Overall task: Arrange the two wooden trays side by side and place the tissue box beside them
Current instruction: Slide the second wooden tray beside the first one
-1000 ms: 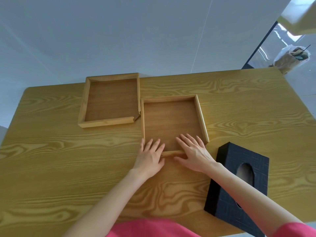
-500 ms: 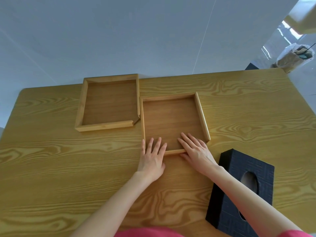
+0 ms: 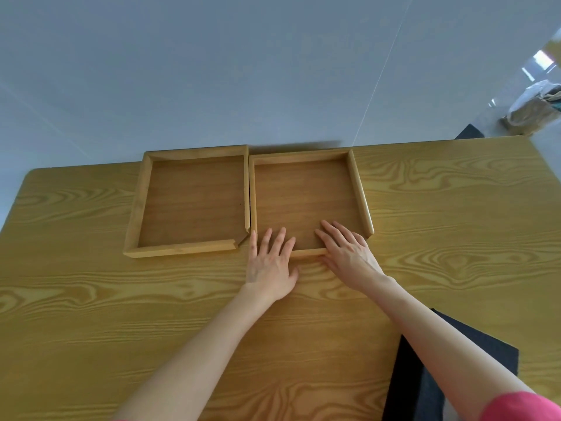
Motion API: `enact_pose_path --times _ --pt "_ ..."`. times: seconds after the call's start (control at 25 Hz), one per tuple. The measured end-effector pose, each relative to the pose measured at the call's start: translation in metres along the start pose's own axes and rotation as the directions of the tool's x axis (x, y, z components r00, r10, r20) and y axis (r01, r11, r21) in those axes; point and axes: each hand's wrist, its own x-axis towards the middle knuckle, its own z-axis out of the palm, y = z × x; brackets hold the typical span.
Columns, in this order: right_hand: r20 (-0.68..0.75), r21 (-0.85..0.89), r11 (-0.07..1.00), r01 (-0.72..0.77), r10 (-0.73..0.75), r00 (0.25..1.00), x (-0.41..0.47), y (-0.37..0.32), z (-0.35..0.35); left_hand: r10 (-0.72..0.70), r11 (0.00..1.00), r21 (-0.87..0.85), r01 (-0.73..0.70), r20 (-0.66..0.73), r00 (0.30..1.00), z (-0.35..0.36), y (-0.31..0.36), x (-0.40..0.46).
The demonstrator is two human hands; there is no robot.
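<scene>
Two square wooden trays sit side by side at the far edge of the wooden table. The left tray and the right tray touch along their inner walls. My left hand lies flat, fingers spread over the right tray's near rim at its left corner. My right hand lies flat over the same rim further right, fingertips inside the tray. The black tissue box lies at the near right, mostly hidden under my right forearm.
The far edges of both trays reach the table's back edge. Beyond it is a pale floor, with a bag at the far right. A pink sleeve shows at the bottom right.
Both hands have pushed the right tray away from me, so it now lines up beside the left tray. The view has shifted, and the tissue box sits lower in frame.
</scene>
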Motion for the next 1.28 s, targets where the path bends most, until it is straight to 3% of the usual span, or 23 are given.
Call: enact_pose_path --times 0.72,1.28 --pt "0.038 -0.029 0.999 -0.035 0.036 0.999 0.029 0.001 -0.010 0.025 1.000 -0.014 -0.025 0.027 0.999 -0.011 -0.014 0.026" --pt "-0.003 0.064 0.990 -0.126 0.127 0.992 -0.037 -0.061 -0.033 0.032 0.987 -0.159 -0.032 0.001 0.999 -0.040 -0.023 -0.053"
